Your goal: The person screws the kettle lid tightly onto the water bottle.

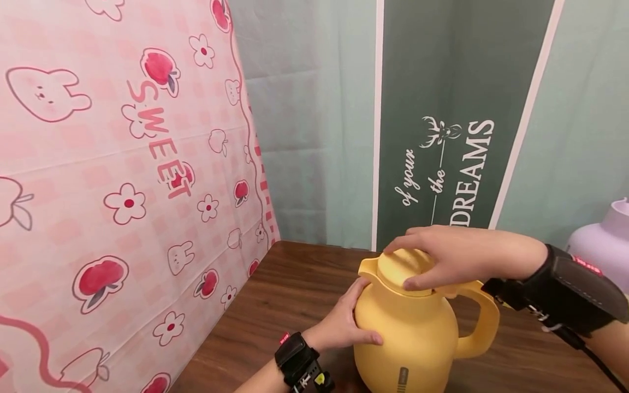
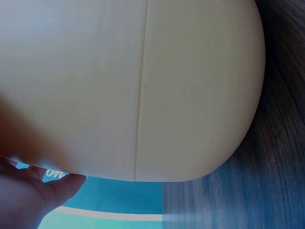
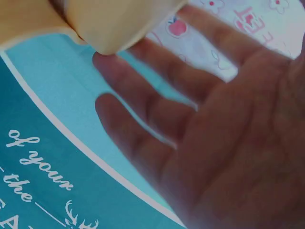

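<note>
A yellow vacuum jug (image 1: 410,333) stands upright on the wooden table, its spout toward the left and its handle (image 1: 486,322) toward the right. My left hand (image 1: 346,322) holds the side of its body, the thumb in front and the fingers reaching round toward the neck. From above, my right hand (image 1: 457,254) grips the round yellow lid (image 1: 391,270) between thumb and fingers. The lid sits in the jug's mouth. In the left wrist view the jug's pale side (image 2: 200,95) fills most of the picture. Outstretched fingers (image 3: 157,105) meet the lid's edge in the right wrist view.
A lilac jug (image 1: 597,240) stands at the right edge, partly behind the right wrist. The dark wood table (image 1: 304,273) is bounded by a pink patterned cloth (image 1: 147,218) on the left and a green curtain (image 1: 304,136) at the back.
</note>
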Demonstrator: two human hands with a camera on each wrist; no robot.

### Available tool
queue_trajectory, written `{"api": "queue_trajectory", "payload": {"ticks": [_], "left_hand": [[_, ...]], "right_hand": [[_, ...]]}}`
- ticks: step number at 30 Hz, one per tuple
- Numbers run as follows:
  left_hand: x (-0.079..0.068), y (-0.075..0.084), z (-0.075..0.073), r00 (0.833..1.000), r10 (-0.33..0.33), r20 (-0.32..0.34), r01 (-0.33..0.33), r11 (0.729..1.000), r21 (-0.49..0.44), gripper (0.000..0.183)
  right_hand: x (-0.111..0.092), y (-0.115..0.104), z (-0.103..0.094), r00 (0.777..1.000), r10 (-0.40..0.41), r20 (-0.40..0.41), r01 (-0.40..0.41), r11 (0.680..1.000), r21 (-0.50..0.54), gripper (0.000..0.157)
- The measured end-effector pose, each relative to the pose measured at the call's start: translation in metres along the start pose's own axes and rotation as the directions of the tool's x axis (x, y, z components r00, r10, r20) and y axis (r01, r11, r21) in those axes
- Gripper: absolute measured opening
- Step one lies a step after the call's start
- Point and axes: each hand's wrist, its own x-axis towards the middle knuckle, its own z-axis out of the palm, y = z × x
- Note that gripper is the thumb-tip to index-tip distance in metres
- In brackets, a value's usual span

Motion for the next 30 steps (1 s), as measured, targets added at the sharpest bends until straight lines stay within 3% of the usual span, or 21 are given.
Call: {"api": "queue_trajectory", "payload": {"ticks": [3,7,11,15,20,24,27,30], "left_hand": [[0.001,0.000,0.000,1.000,-0.009,0.000,0.009,1.000,-0.003,0.090],[0.001,0.000,0.001,1.000,-0.012,0.000,0.012,1.000,-0.006,0.090],[0.000,0.000,0.001,1.000,-0.014,0.003,0.014,1.000,-0.014,0.090],[0.000,0.000,0.000,1.000,-0.018,0.003,0.018,1.000,-0.017,0.090],[-0.001,-0.003,0.000,1.000,-0.004,-0.004,0.004,1.000,-0.003,0.092],[-0.001,-0.005,0.001,1.000,0.023,-0.012,-0.023,1.000,0.011,0.093],[0.000,-0.005,0.001,1.000,0.020,-0.016,-0.019,1.000,0.012,0.092],[0.000,-0.004,0.000,1.000,0.004,-0.020,-0.004,1.000,0.011,0.091]], "right_hand": [[0.004,-0.004,0.003,0.995,0.090,-0.043,-0.093,0.993,-0.067,0.050],[0.005,-0.006,0.002,0.987,0.161,0.004,-0.160,0.985,-0.066,0.072],[0.001,-0.003,-0.003,0.994,0.087,0.067,-0.089,0.996,0.017,0.070],[0.001,-0.002,-0.001,0.999,0.007,0.036,-0.007,1.000,0.004,0.054],[0.008,-0.006,0.008,0.995,0.066,-0.080,-0.075,0.991,-0.109,0.046],[0.007,-0.004,0.009,0.990,0.122,-0.075,-0.131,0.982,-0.139,0.058],[-0.001,0.000,0.007,0.994,0.106,-0.030,-0.109,0.988,-0.107,0.071],[-0.006,0.002,0.005,0.999,0.054,-0.005,-0.054,0.997,-0.062,0.072]]}}
